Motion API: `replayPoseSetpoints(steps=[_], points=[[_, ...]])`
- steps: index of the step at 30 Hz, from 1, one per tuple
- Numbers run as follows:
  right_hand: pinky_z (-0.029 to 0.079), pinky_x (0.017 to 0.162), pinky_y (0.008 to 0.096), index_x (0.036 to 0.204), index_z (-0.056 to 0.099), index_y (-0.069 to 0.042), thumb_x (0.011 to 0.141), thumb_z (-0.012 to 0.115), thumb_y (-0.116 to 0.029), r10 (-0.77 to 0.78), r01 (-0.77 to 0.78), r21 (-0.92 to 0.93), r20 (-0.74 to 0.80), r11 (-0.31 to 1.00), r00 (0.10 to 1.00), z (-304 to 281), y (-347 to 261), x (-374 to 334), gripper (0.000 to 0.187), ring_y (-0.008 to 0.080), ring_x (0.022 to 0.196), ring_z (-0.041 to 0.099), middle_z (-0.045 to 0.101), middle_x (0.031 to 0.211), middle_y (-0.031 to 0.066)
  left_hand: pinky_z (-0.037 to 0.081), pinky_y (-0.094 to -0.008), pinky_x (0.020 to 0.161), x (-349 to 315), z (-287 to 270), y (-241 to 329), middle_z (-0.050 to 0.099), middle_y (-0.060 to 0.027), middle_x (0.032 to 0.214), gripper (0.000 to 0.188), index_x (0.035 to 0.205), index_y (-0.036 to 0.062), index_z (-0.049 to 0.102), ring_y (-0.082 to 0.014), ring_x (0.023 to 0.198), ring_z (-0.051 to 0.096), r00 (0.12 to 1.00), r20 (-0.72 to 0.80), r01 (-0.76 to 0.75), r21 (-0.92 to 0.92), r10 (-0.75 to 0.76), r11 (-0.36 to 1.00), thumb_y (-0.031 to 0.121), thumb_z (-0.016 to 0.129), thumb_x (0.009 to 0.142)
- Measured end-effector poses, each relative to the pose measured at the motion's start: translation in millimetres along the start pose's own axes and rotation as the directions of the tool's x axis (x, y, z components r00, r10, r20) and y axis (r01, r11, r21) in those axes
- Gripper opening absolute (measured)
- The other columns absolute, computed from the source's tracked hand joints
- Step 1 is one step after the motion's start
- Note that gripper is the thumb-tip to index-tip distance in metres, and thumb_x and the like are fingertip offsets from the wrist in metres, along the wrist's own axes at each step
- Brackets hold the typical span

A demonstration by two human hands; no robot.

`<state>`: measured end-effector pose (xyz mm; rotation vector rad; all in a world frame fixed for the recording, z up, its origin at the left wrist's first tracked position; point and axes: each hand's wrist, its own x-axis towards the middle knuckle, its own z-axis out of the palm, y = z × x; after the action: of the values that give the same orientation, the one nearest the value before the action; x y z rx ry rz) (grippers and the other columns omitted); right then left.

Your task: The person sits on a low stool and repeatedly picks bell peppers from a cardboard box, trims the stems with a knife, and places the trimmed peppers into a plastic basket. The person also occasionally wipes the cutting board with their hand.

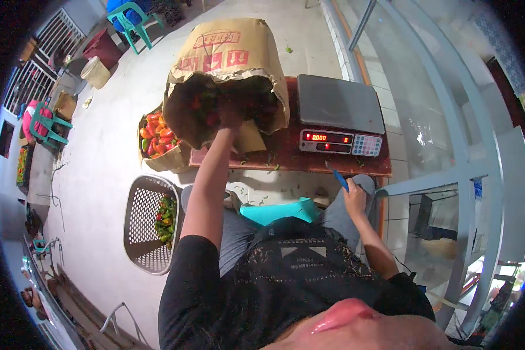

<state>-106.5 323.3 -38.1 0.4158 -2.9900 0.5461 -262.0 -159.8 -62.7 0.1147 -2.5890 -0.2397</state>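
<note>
My left arm reaches into the dark mouth of a large brown paper bag [239, 55] that lies on its side on the low red table [344, 167]. In the shadow there, my left hand [230, 118] is dim and its fingers are hidden; dark reddish and green produce shows faintly around it. Above my right thigh, my right hand [354, 197] is closed round a small blue-handled knife [339, 178], its thin tip pointing toward the table edge. Beyond that tip stands a digital scale [339, 105] with a lit red display and a bare grey plate.
Red and green peppers [159, 137] fill a second paper bag left of the table. A grey plastic basket [139, 201] on the floor holds several green peppers [166, 219]. Green scraps litter the table's front edge. A metal-framed glass partition [466, 175] runs along the right.
</note>
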Motion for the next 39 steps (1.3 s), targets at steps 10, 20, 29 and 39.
replayPoseSetpoints(steps=[10, 20, 29, 39], points=[[0.045, 0.06, 0.0467, 0.104, 0.053, -0.001, 0.079, 0.063, -0.012, -0.025, 0.025, 0.005, -0.035, 1.0, 0.999, -4, -12, 4, 0.028, 0.0377, 0.071, 0.059, 0.06, 0.079, 0.0189, 0.042, -0.0402, 0.085, -6, 29, -7, 0.059, -0.0147, 0.106, 0.042, 0.121, 0.0065, 0.051, -0.0294, 0.096, 0.054, 0.994, 0.095, 0.072, -0.106, -0.062, 0.992, 0.029, 0.054, 0.085], [0.046, 0.062, 0.0465, 0.102, 0.054, -0.001, 0.079, 0.063, -0.011, -0.085, 0.086, 0.035, -0.005, 0.996, 0.996, 4, -6, 3, 0.026, 0.0382, 0.073, 0.059, 0.061, 0.08, 0.0194, 0.047, -0.0359, 0.072, -72, -12, -60, 0.063, -0.0103, 0.093, 0.046, 0.12, 0.003, 0.05, -0.0233, 0.08, 0.058, 0.856, 0.381, 0.514, -0.549, -0.351, 0.659, 0.034, 0.056, 0.086], [0.043, 0.058, 0.0439, 0.096, 0.056, -0.002, 0.079, 0.062, -0.011, -0.126, 0.139, 0.381, -0.06, 0.914, 0.99, -10, -83, 19, 0.02, 0.0384, 0.07, 0.059, 0.059, 0.076, 0.0204, 0.045, -0.0246, 0.08, -100, -166, 88, 0.058, -0.0045, 0.105, 0.047, 0.124, 0.0019, 0.044, -0.0125, 0.092, 0.056, 0.841, 0.503, 0.536, -0.827, -0.201, 0.171, 0.015, 0.064, 0.084], [0.045, 0.061, 0.0416, 0.09, 0.053, -0.004, 0.077, 0.061, -0.009, -0.451, 0.459, 0.493, -0.144, 0.739, 0.881, -34, -169, 36, 0.016, 0.0357, 0.074, 0.06, 0.059, 0.079, 0.0156, 0.045, -0.023, 0.069, -140, -191, 134, 0.059, -0.0031, 0.088, 0.037, 0.112, 0.0009, 0.052, -0.0078, 0.076, 0.054, 0.852, 0.472, 0.513, -0.838, -0.226, 0.185, 0.01, 0.065, 0.079]])
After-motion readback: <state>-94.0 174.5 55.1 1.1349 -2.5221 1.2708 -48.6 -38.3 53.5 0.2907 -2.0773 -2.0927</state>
